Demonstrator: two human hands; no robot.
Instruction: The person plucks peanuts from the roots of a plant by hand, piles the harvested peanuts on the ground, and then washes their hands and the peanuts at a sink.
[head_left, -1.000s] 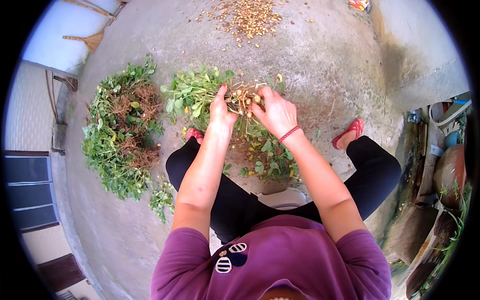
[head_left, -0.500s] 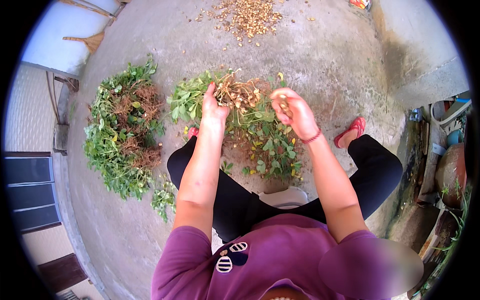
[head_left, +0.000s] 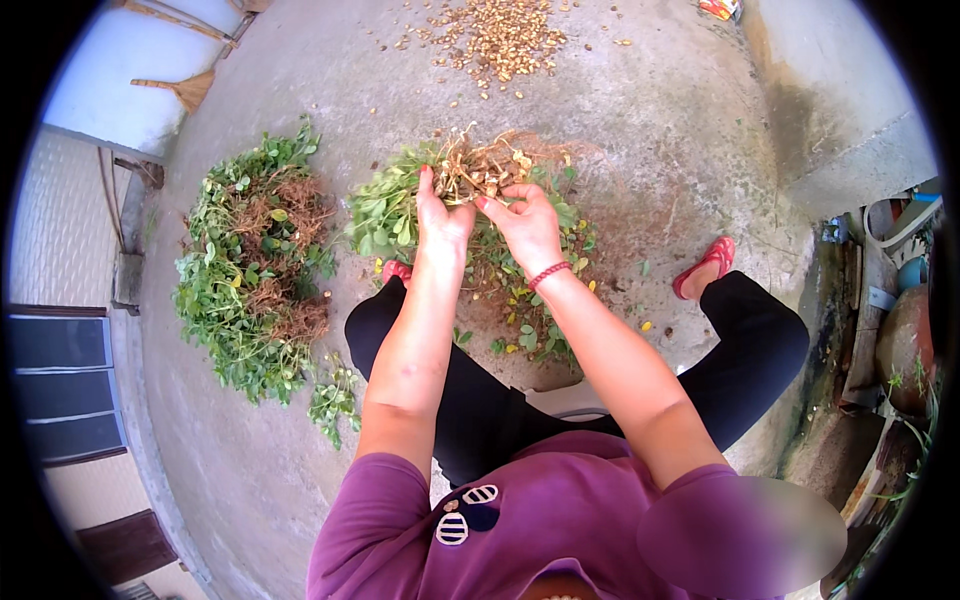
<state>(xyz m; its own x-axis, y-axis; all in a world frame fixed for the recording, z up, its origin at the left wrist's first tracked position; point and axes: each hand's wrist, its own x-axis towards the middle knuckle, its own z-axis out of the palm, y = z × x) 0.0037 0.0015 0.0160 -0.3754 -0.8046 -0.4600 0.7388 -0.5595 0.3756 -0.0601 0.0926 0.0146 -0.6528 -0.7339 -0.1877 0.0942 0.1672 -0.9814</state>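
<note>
A bunch of peanut plants point(head_left: 385, 212) is gripped near its stem bases by my left hand point(head_left: 443, 225). Its leaves point left, and its pale roots point(head_left: 462, 160) with pods spread to the right. My right hand point(head_left: 530, 230) is closed, with thumb and fingertips pinching peanut pods point(head_left: 490, 185) among those roots. Whether loose pods also lie in its palm is hidden. Below the hands, more leafy peanut stems point(head_left: 545, 310) lie on the concrete between my feet.
Harvested peanuts point(head_left: 500, 40) lie heaped on the concrete at the far side. To the left is a long pile of peanut plants point(head_left: 250, 280). A broom point(head_left: 185, 90) leans by the far-left wall. Along the right edge stand a clay pot point(head_left: 905, 350) and boards.
My right hand has moved left from beside the bunch, where it held loose pods, onto the roots. The left hand still holds the bunch, slightly further right.
</note>
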